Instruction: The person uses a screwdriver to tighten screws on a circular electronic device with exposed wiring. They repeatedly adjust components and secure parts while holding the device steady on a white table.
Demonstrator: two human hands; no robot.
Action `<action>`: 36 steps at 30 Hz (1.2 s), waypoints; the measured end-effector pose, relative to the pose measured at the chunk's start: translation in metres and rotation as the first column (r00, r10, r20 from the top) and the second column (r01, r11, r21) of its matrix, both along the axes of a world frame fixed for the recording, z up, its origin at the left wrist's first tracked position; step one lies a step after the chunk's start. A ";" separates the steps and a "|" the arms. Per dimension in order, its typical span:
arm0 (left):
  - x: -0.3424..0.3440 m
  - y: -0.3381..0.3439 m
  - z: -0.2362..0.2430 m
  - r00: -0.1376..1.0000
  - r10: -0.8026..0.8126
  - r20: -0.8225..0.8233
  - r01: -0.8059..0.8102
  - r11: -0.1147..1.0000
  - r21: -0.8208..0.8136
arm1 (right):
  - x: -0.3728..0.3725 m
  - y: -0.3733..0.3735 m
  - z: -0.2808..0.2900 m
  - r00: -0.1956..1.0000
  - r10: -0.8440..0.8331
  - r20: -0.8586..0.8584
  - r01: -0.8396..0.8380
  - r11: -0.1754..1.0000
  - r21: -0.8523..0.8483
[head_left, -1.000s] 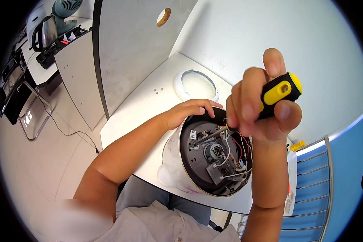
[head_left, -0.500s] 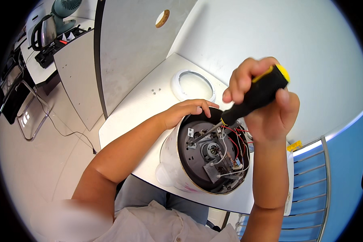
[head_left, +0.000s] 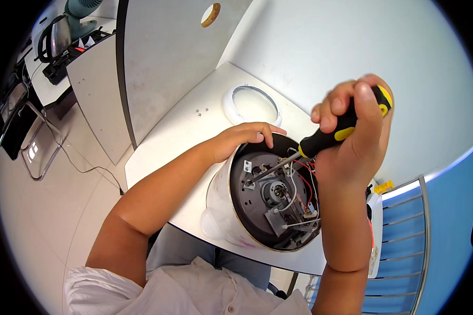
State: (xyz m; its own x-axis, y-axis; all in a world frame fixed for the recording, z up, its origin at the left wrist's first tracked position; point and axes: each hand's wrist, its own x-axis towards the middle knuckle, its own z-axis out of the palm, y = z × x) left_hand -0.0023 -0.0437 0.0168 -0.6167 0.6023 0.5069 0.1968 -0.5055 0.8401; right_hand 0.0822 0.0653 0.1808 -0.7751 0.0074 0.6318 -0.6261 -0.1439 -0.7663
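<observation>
Office-like room: grey partition (head_left: 168,68), white desk (head_left: 165,142), metal-framed chair (head_left: 9,134), kettle (head_left: 61,35) on neighbouring table (head_left: 50,93).

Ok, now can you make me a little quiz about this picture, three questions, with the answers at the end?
1. Which hand holds the screwdriver?
2. True or false: the white ring is lying inside the appliance.
3. Pick one. Besides black, what colour is on the screwdriver?
A) green
B) yellow
C) pink

Key:
1. The right hand. The left hand is at the edge of the appliance.
2. False. The ring lies on the table, outside the appliance.
3. B
</observation>
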 end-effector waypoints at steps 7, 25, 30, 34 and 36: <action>-0.003 0.004 -0.005 0.992 -0.052 0.114 0.051 0.999 0.012 | 0.008 0.008 0.006 0.951 0.304 0.053 -0.308 0.944 0.117; 0.000 -0.001 0.002 0.999 0.010 0.035 -0.009 1.000 -0.025 | -0.001 0.005 0.002 0.994 0.105 0.007 -0.105 0.992 0.071; -0.009 0.009 -0.011 0.995 -0.078 0.063 0.074 0.996 0.054 | -0.002 0.020 0.004 0.958 0.288 0.007 -0.284 0.941 0.182; -0.008 0.004 -0.011 0.997 -0.034 0.074 0.032 0.999 0.019 | -0.002 0.025 0.019 0.994 0.058 -0.089 -0.019 0.922 0.388; -0.011 0.008 -0.013 0.996 -0.069 0.061 0.065 0.996 0.057 | -0.005 0.043 0.030 0.991 0.061 -0.116 0.008 0.857 0.515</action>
State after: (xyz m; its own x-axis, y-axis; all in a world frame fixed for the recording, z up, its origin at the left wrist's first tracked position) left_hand -0.0133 -0.0358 0.0036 -0.6076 0.6155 0.5020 0.1089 -0.5615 0.8203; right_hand 0.0777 0.1086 0.2112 -0.6855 -0.3638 0.6306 -0.7222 0.2307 -0.6520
